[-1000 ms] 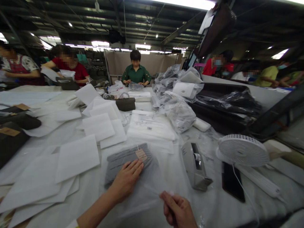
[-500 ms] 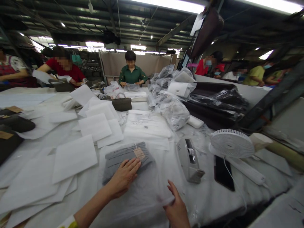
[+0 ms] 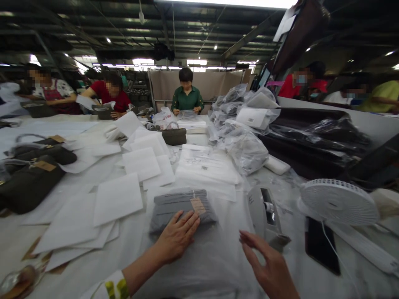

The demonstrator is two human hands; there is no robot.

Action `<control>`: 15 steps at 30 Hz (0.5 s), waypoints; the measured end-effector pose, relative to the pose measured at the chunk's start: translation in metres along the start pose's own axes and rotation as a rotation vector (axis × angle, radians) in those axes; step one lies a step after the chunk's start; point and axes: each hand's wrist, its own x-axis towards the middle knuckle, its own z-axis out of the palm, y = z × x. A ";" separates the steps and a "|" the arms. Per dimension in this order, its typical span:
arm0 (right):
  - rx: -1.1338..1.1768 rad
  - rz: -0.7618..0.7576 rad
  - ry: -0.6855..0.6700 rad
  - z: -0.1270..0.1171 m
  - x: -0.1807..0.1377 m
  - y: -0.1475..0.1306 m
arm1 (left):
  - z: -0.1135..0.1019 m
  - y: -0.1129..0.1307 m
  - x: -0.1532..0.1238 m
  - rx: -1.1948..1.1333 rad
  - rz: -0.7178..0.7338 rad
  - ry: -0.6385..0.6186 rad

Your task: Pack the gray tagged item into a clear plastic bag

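At the far left of the white surface lie dark handbags with brown paper tags. Just right of them, white foam sheets are spread out, several overlapping. Beyond these, at the far edge, a person in a red top and a person in a green top work with their own hands.

Near the middle, the left hand comes in from the lower edge with a patterned cuff at the wrist. It lies flat, palm down, fingers stretched out and slightly spread. It grips nothing and rests on the near edge of the grey item. This grey item lies flat on the surface straight in front of the person, inside a clear plastic bag, and a small brown tag sits on its top beside the fingertips. Behind it lies a stack of flat clear bags with a barcode label.

To the right, the right hand is opened wide with loosely curved fingers. It holds nothing and hovers over the right side of the clear plastic bag, close to a grey tape dispenser. Whether it touches the plastic cannot be told. Behind the dispenser sits a heap of crumpled bagged goods. Further right a white fan lies face up, with a black phone just in front of it.
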 end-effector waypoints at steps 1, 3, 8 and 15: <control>-0.035 -0.187 -0.061 0.009 0.025 -0.017 | -0.003 0.001 0.001 0.000 -0.004 0.000; -0.139 -0.479 -0.241 0.038 0.068 -0.044 | -0.012 0.004 -0.008 0.005 -0.014 -0.002; -0.457 -0.735 -0.384 0.111 0.105 -0.046 | -0.001 0.023 -0.107 -0.060 -0.443 0.108; -0.507 -0.744 -0.391 0.114 0.101 -0.027 | 0.041 0.055 -0.191 -0.468 -1.166 0.434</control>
